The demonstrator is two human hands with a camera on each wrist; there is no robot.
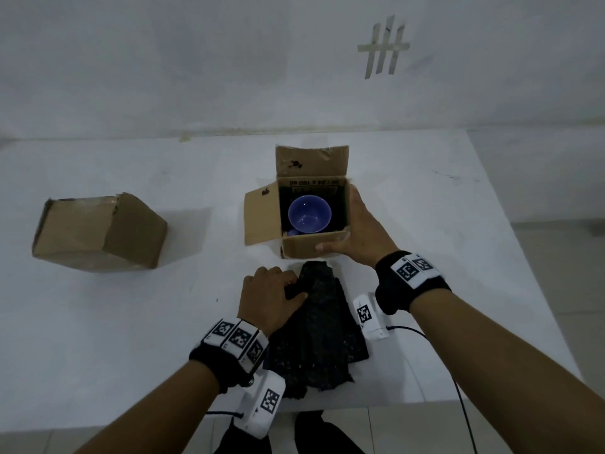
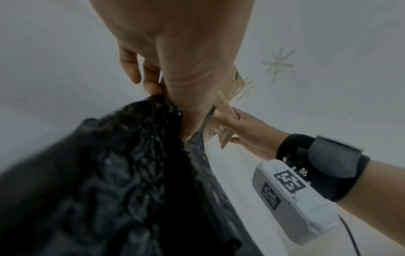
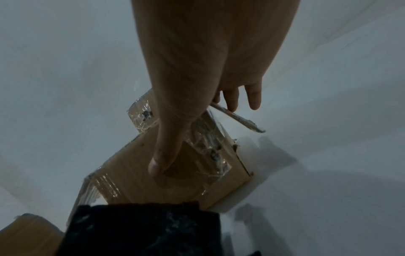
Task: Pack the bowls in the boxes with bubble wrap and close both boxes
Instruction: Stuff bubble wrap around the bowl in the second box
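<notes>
- The white table [image 1: 98, 339] fills the head view, with a pale wall behind bearing strips of tape [image 1: 383, 47] at 1 o'clock.
- A closed cardboard box [image 1: 98, 231] lies tipped on its side at 9 o'clock, well apart from both hands; only the head view shows it whole, and what it holds is hidden.
- A sheet of black bubble wrap [image 1: 314, 335] lies crumpled at 6 o'clock, its far end just beside the open box [image 1: 314, 247].
- The open box stands upright at the centre with its flaps up or out, and a blue bowl [image 1: 309, 213] sits in it, mouth up. Something blue peeks from under the bowl at 7 o'clock; it is too cut off to name.
- The right hand [image 1: 360, 231] holds the open box at its near right corner: the right wrist view shows the thumb flat on the taped near wall and the fingers [image 3: 232, 97] curled over the right edge.
- The left hand [image 1: 268, 296] grips the far end of the bubble wrap; the left wrist view shows its fingers [image 2: 151, 83] curled into the black sheet, though how much they have gathered is hard to make out.
</notes>
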